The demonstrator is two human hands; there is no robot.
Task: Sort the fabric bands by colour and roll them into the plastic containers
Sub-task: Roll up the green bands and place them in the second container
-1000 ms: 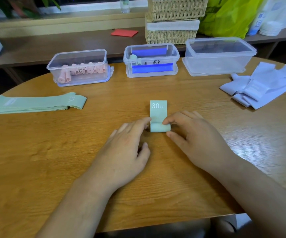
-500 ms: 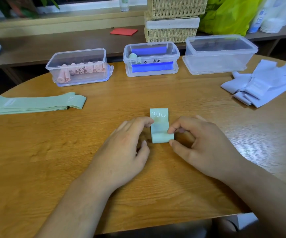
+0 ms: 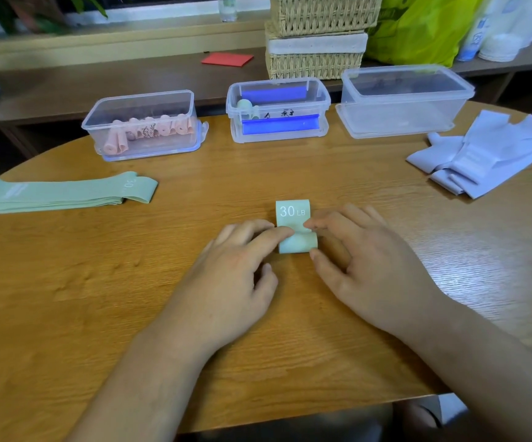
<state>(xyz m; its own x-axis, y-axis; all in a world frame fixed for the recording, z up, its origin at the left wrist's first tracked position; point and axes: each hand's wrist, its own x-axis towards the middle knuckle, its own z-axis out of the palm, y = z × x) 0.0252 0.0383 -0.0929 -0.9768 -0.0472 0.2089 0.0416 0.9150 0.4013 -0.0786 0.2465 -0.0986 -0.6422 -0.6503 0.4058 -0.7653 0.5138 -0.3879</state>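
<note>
Green flat bands point(image 3: 60, 193) lie well left of the blue-clipped container point(image 3: 322, 103) and nearer the person, not yet rolled. The container of pink rolls point(image 3: 143, 106) stands just left of it. Straight in front of the blue-clipped container, on the wooden table point(image 3: 98, 282), sits the green band point(image 3: 298, 244) being rolled. Within the last second the right fingers curled up and have now flattened again, one more turn taken, so only a short tail printed "30 LB" is left unrolled (the roll looks close to done, probably bound for the blue-clipped container, where pale green rolls already sit). The left hand point(image 3: 226, 275) lies palm down, its straight forefinger pressing the roll's top, thumb clear of it. The right hand point(image 3: 376, 269) pinches the roll, forefinger on top and thumb at its near corner. The two forefingers almost meet. Right of the blue-clipped container stands a clear container point(image 3: 405, 116), and further right a heap of pale bands point(image 3: 487, 154).
</note>
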